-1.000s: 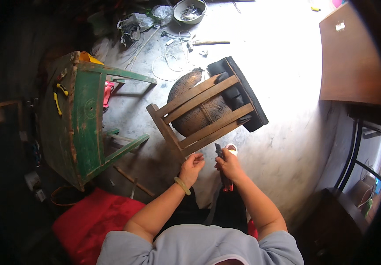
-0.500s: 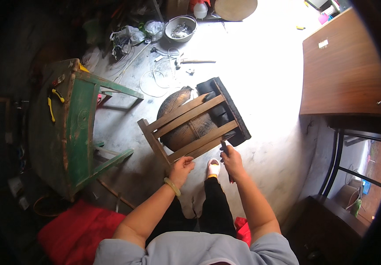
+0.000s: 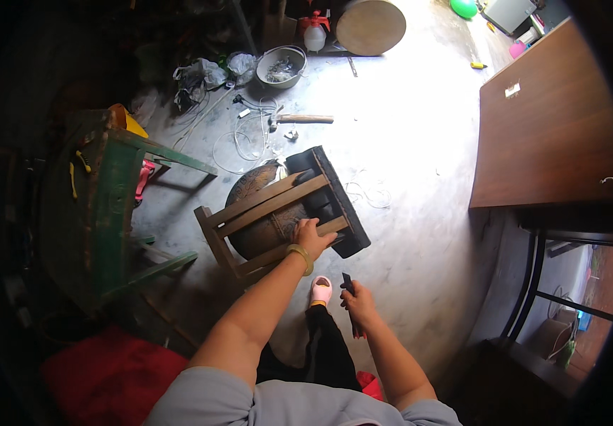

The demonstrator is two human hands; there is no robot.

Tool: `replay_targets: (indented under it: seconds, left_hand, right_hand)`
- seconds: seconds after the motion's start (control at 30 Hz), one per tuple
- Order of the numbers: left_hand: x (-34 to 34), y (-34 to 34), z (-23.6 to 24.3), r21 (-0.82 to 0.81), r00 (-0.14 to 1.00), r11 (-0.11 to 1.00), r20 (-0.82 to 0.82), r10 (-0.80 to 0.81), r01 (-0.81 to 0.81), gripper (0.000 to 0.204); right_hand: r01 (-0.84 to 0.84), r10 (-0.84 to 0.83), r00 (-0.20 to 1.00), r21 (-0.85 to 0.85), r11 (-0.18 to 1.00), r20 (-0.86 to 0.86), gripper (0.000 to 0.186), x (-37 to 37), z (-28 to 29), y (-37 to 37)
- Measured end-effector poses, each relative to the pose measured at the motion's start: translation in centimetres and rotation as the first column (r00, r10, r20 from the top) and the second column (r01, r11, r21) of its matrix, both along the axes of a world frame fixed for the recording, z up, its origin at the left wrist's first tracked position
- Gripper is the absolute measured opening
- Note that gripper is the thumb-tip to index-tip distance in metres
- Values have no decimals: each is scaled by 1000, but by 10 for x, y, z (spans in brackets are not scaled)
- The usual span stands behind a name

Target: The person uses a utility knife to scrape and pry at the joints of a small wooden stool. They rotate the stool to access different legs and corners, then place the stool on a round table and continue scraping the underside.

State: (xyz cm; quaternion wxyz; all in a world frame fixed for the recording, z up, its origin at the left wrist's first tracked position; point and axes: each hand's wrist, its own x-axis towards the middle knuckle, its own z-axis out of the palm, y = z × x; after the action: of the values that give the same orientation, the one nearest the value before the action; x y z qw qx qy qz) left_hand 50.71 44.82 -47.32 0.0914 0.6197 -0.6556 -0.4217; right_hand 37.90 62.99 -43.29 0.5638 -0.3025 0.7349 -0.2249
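Note:
A slatted wooden frame lies over a round patterned brown piece and a black padded board on the floor. My left hand, with a bangle at the wrist, grips the frame's lower slat near the black board. My right hand holds a dark flat tool with red at its lower end, below the board and apart from it. My foot in a pink slipper stands between the frame and my right hand.
A worn green stool with yellow-handled pliers stands at left. A hammer, cords, bags and a bowl lie beyond the frame. A brown cabinet stands at right; red fabric lies at lower left.
My left hand has moved forward and right from the frame's near corner onto its slat. My right hand with the tool is now farther from the board. The whole view has shifted.

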Motion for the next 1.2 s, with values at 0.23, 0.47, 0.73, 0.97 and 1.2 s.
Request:
replay_targets:
  seconds: [0.23,0.47,0.73,0.97,1.2]
  left_hand:
    - [-52,-10,34,107,989,991,130,66,-80,60]
    - [-96,-24,37,132,920,966,356,164,-223,70]
    - [-120,-24,21,86,866,964,464,185,-252,67]
    - [-124,-26,26,104,869,914,366,332,-393,54]
    - [-59,9,67,94,827,879,-306,472,-467,37]
  right_hand:
    - [73,-74,996,29,997,57,15,-34,-8,14]
    - [107,-115,986,71,992,119,17,-56,-11,29]
    - [150,-166,974,107,983,157,17,-64,-18,54]
    - [118,-133,978,95,988,162,17,-65,-15,60]
    - [62,-71,984,57,996,164,17,-66,-26,64]
